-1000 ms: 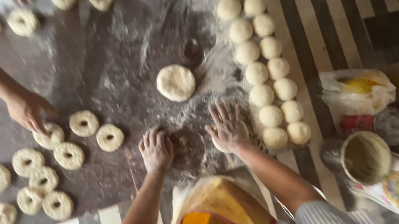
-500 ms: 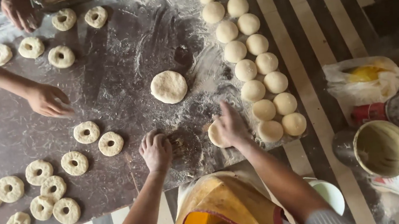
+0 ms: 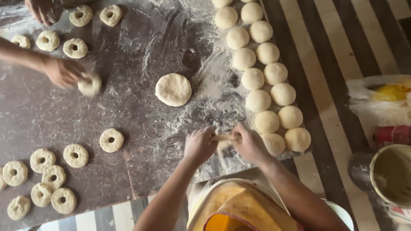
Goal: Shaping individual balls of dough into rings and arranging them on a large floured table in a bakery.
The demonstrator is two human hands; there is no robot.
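My left hand (image 3: 199, 145) and my right hand (image 3: 248, 144) are close together over the near edge of the floured dark board (image 3: 130, 87), pinching a small piece of pale dough (image 3: 224, 138) between them. Two rows of round dough balls (image 3: 260, 72) run along the board's right side, next to my right hand. A flattened dough disc (image 3: 173, 89) lies in the middle, apart from both hands.
Ring-shaped dough pieces (image 3: 39, 177) lie at near left, others (image 3: 75, 48) at far left. Another person's hand (image 3: 65, 72) holds a dough ring (image 3: 89, 84); a second hand (image 3: 43, 8) shows at the top. A round pot (image 3: 402, 176) and plastic bag (image 3: 392, 98) sit on the striped mat at right.
My right hand picked a dough ball from the near end of the row and brought it to my left hand. The other person's hand lifted a ring. The view shifted.
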